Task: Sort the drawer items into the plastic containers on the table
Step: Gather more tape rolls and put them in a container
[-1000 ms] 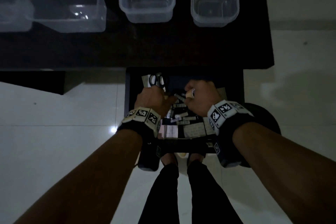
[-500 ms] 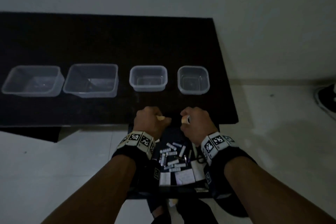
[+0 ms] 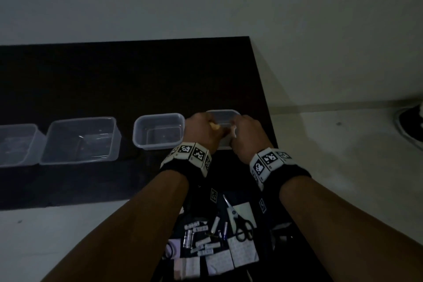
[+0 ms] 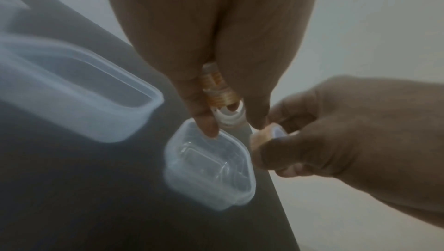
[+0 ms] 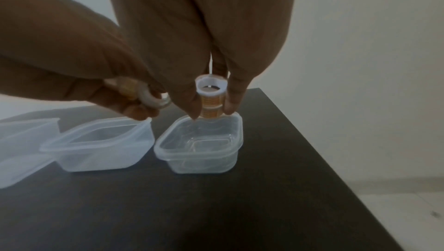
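Head view shows my hands over the small box [image 3: 223, 114] nearest the tabletop's right edge, left hand [image 3: 202, 131] and right hand [image 3: 246, 135] each pinching a tape roll [image 5: 211, 96]. All boxes look empty; scissors [image 3: 240, 222], batteries [image 3: 215, 224] and cards wait in the drawer [image 3: 263, 206].

A black table [image 3: 114, 80] carries four clear plastic containers [image 3: 81, 139] in a row.

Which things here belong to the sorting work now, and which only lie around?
In use: left hand and right hand, each holding a tape roll; rightmost container.

Lying about: scissors, batteries, three other containers.
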